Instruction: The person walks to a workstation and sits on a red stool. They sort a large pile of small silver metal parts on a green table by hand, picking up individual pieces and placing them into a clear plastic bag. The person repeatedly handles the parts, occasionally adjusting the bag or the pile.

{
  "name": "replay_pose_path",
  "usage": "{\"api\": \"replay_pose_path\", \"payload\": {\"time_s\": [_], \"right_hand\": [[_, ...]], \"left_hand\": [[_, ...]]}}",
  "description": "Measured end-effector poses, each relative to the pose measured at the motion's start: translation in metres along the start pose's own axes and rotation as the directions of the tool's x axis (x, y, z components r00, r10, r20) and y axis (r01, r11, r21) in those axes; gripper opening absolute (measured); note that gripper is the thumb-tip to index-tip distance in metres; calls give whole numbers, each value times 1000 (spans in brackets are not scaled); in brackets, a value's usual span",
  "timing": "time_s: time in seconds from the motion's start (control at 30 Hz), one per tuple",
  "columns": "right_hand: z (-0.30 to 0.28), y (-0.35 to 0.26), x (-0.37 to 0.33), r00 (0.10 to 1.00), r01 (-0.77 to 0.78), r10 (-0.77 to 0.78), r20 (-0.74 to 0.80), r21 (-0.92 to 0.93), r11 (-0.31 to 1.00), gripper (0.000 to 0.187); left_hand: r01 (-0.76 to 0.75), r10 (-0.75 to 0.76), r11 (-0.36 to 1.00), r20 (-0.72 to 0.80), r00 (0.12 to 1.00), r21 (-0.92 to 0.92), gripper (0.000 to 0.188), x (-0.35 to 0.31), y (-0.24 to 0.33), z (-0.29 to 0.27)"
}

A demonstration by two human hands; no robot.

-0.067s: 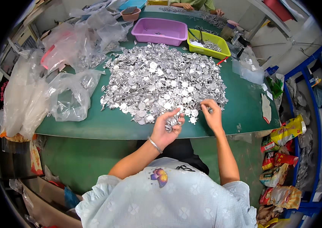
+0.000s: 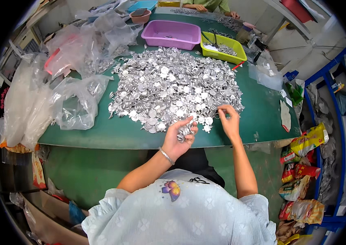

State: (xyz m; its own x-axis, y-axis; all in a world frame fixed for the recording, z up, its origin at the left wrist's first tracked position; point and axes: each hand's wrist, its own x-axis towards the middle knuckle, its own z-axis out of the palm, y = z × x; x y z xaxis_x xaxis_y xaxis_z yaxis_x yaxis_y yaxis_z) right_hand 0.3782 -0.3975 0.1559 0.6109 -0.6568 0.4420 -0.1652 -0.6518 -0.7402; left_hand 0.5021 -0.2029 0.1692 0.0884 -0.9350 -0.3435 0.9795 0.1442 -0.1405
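A wide heap of small silver metal pieces [image 2: 173, 87] is spread over the green table, some round and flat, others curved. My left hand [image 2: 174, 141], palm up at the heap's near edge, has its fingers curled round several silver metal pieces [image 2: 186, 130]. To its right, my right hand [image 2: 230, 124] is at the heap's near right edge. Its thumb and forefinger are pinched on one small, ring-like silver piece [image 2: 217, 115], whose exact kind is too small to tell. A gap separates my two hands.
A purple basin [image 2: 171, 42] and a lime-green tray [image 2: 238, 57] with tools and metal bits stand behind the heap. Clear plastic bags [image 2: 77, 106] crowd the left side. Another person's hand [image 2: 200, 7] is at the far end. Blue shelving [image 2: 342, 151] stands right.
My right hand has shifted slightly right and up, lifting a little off the heap's edge; a ring-like piece now shows at its fingertips. My left hand stays in place.
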Motion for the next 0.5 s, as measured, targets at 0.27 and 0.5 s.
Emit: {"api": "replay_pose_path", "payload": {"time_s": [0.27, 0.5], "right_hand": [[14, 38, 30, 982, 187, -172, 73, -387, 903, 60], [18, 30, 7, 966, 257, -240, 93, -342, 904, 52]], "left_hand": [[-63, 58, 998, 155, 986, 28, 25, -6, -27, -6], [-161, 158, 984, 44, 986, 76, 26, 7, -34, -4]]}}
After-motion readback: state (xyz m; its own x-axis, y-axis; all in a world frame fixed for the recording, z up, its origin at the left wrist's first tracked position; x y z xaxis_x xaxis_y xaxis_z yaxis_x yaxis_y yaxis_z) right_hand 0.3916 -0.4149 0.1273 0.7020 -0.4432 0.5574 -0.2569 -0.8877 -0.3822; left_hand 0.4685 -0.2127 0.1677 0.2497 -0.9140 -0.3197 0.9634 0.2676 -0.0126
